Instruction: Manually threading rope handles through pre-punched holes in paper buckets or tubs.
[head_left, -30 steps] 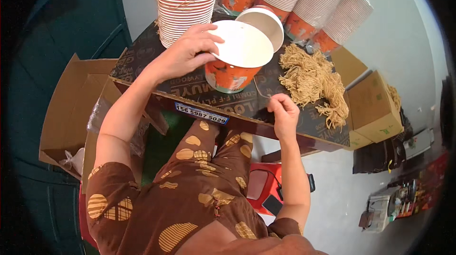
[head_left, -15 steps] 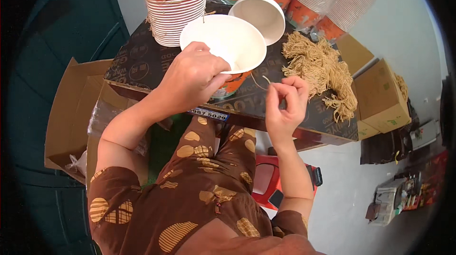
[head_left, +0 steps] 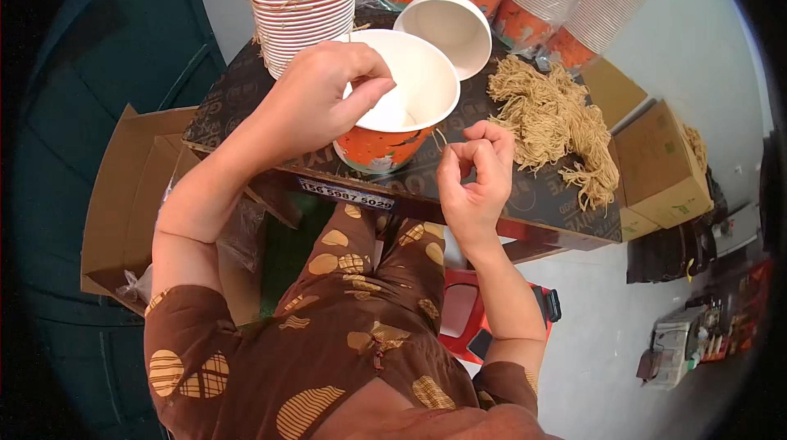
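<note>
A paper bucket [head_left: 381,147], white inside and orange printed outside, stands upright near the table's front edge. A thin tan cord [head_left: 438,138] sticks out from its right side below the rim. My right hand [head_left: 479,174] pinches at the end of this cord. Over the left part of the bucket's mouth is my left hand [head_left: 340,92], thumb and fingers closed together; what they hold, if anything, does not show. Another short piece of cord shows at the far left rim.
A tall stack of paper buckets [head_left: 303,6] with cords rises at back left. A white bucket [head_left: 451,34] lies tipped behind mine. Tan cord bundles [head_left: 545,112] lie at right. Wrapped bucket stacks [head_left: 533,10] line the wall. Cardboard boxes [head_left: 660,157] flank the dark table [head_left: 557,206].
My left hand has let go of the near rim and risen up and left over the bucket's mouth. My right hand has moved slightly left and down, closer to the bucket.
</note>
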The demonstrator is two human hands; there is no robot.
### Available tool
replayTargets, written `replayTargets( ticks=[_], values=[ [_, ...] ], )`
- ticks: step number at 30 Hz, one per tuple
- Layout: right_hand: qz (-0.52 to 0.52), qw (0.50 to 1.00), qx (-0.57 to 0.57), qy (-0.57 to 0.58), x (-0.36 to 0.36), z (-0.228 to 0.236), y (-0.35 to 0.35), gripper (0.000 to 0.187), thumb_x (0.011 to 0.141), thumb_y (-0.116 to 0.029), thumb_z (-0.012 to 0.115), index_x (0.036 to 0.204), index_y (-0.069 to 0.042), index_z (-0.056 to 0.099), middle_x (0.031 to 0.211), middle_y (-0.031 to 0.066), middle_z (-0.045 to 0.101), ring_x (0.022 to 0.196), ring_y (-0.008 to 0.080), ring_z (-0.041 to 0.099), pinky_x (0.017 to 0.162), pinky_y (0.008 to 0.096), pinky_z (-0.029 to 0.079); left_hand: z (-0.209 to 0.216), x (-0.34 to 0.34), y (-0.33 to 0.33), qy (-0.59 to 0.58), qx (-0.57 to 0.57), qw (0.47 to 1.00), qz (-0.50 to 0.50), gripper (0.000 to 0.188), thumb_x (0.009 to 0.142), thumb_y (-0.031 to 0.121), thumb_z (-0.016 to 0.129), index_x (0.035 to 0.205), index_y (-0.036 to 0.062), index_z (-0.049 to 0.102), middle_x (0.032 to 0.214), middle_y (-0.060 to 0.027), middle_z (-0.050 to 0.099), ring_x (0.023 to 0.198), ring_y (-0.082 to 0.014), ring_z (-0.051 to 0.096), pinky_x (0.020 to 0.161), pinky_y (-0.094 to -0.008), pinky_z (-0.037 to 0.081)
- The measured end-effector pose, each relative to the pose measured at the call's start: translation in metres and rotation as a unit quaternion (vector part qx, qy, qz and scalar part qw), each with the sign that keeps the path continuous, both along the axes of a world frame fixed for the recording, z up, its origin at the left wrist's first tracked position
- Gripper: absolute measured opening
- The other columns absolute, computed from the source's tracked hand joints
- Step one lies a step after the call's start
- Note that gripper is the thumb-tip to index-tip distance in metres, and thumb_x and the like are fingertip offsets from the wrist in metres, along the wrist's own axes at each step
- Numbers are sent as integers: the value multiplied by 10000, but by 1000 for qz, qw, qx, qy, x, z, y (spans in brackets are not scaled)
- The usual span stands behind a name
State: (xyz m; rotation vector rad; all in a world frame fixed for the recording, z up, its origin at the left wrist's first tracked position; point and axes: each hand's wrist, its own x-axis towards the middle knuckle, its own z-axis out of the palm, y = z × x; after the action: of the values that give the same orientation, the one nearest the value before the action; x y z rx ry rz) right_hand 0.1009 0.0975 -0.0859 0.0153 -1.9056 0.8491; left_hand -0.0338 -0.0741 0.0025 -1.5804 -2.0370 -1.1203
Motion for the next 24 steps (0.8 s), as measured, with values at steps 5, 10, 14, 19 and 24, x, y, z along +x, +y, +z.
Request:
replayTargets(
  ticks=[5,10,14,19,24],
  values=[
    [10,1000,7,-5,-2,1,-2,145,698,83,645,770,16,539,946,165,530,859,269,535,695,331,454,5,-8,9,-78,-110,991,-7,147,867,97,610,889,-42,653,747,-134,650,686,-208,617,652,-317,485],
    [9,1000,14,-5,-1,4,-3,151,691,85,645,772,14,540,927,163,533,853,274,538,710,335,454,12,-9,17,-61,-142,988,-25,161,871,105,599,886,-46,653,708,-131,641,643,-185,601,616,-316,479],
    [12,1000,18,-12,-4,5,-3,153,691,85,646,775,11,543,918,161,535,841,273,541,701,331,455,16,-13,24,-59,-195,978,-37,169,874,109,589,901,-43,658,715,-130,641,657,-166,603,622,-309,482],
    [14,999,30,-15,-6,8,-3,146,700,83,649,786,12,554,909,158,536,838,272,543,700,331,458,15,-22,29,-87,-226,965,-101,211,868,107,593,993,-53,652,820,-142,672,746,-177,634,696,-303,502],
    [20,999,36,-17,-10,6,-2,139,712,80,651,803,13,570,908,154,540,841,268,547,705,332,462,17,-26,37,-110,-272,942,-160,259,862,103,602,1059,-62,642,920,-160,688,829,-198,652,761,-315,511]
  ],
)
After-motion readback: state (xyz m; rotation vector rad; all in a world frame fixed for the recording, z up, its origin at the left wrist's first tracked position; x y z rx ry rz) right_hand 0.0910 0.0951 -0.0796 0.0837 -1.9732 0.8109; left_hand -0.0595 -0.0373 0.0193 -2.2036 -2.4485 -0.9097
